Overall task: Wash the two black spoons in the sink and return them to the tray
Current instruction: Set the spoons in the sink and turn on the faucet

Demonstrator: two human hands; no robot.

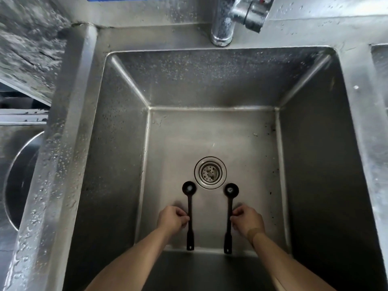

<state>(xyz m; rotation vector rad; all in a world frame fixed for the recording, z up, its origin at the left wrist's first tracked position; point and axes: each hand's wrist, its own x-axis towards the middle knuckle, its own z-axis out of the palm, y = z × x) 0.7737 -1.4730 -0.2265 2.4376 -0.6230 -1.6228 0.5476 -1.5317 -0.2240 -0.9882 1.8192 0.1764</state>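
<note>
Two black spoons lie parallel deep in the steel sink [210, 133], bowls pointing away from me, one on each side of the drain [210, 172]. My left hand [171, 219] pinches the handle of the left spoon [189, 208] about midway. My right hand [248, 220] pinches the handle of the right spoon [228, 208] in the same way. Both spoon bowls hold a little water or a glint. The tray is out of view.
A chrome tap [223, 22] stands behind the basin at the top, with no water running. The wet steel counter rim [63, 143] borders the sink on the left; a round metal bowl [14, 181] sits beyond it. A second basin edge [380, 59] shows at the right.
</note>
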